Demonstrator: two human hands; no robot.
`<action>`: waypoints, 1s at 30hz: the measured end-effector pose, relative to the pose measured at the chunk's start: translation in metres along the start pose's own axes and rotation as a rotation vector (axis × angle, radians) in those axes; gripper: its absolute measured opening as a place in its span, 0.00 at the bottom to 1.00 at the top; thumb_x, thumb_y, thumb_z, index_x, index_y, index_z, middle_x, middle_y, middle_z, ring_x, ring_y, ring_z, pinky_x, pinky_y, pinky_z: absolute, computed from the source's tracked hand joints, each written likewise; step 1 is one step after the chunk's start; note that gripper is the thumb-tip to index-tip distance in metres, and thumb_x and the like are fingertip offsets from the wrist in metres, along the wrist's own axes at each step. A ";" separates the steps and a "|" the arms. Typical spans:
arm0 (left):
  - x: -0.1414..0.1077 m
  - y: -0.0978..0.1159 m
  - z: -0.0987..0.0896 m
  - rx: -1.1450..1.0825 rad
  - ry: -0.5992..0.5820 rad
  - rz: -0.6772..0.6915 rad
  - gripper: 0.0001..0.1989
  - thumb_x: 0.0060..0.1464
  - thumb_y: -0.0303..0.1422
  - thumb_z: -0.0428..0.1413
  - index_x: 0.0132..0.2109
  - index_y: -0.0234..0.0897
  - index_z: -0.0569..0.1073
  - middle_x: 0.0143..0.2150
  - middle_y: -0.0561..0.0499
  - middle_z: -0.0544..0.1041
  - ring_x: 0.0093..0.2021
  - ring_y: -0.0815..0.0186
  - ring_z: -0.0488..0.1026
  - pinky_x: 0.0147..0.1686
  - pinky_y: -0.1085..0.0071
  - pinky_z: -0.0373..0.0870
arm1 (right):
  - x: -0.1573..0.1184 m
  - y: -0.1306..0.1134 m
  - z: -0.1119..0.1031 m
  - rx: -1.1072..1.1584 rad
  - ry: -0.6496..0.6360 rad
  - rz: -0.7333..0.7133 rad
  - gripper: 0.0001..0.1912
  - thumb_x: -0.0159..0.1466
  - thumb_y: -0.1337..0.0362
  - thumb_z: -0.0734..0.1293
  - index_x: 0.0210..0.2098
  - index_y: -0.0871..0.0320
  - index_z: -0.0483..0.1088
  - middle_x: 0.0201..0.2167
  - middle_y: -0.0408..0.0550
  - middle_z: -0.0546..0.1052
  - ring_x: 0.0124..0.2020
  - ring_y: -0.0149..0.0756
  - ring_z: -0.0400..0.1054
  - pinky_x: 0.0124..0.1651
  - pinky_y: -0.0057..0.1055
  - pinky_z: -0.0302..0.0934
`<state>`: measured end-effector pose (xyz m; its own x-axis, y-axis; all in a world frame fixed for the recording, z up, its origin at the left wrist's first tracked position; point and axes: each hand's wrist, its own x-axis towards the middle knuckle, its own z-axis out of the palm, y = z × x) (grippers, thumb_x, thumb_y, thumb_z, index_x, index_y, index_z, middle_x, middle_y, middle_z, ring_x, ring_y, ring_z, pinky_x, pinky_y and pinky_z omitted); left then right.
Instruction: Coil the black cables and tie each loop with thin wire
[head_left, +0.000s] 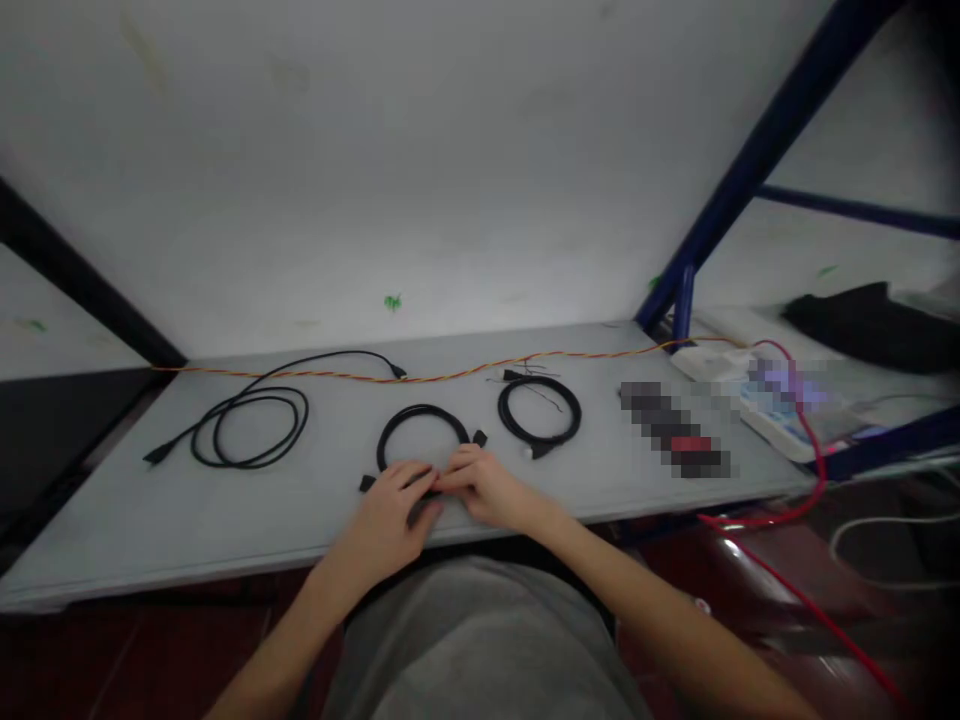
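A coiled black cable (pixel 424 410) lies near the table's front edge, a plug sticking out on either side. My left hand (pixel 394 510) is closed on the near part of this coil. Against it, fingertips meeting, my right hand (pixel 484 485) is closed at the same spot; what its fingers pinch is hidden. To the right sits a second, round black coil (pixel 577 410) with a plug at its lower edge. Thin dark wire pieces (pixel 547 397) lie over and behind that coil. On the left a looser black cable (pixel 306 410) spreads out with both plugs showing.
A twisted red-yellow wire (pixel 465 374) runs across the grey table (pixel 187 530). Blurred dark items (pixel 660 420) lie right, beside a white power strip (pixel 776 425) with a red cable (pixel 814 440). Blue metal posts (pixel 750 160) rise at the right.
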<state>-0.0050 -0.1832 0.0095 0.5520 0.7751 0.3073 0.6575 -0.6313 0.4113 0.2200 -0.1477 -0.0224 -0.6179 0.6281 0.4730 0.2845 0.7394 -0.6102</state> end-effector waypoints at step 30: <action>0.004 -0.014 0.022 -0.036 0.261 0.079 0.10 0.66 0.25 0.56 0.43 0.36 0.83 0.36 0.48 0.76 0.36 0.66 0.74 0.38 0.70 0.75 | -0.032 0.129 -0.179 -0.491 0.415 0.981 0.10 0.61 0.63 0.74 0.39 0.62 0.84 0.38 0.58 0.85 0.44 0.49 0.79 0.53 0.40 0.69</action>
<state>-0.0010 -0.1723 -0.0135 0.4468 0.7068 0.5484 0.5966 -0.6922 0.4061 0.4078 -0.0288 -0.0025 0.2845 0.9448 0.1626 0.8146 -0.1488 -0.5607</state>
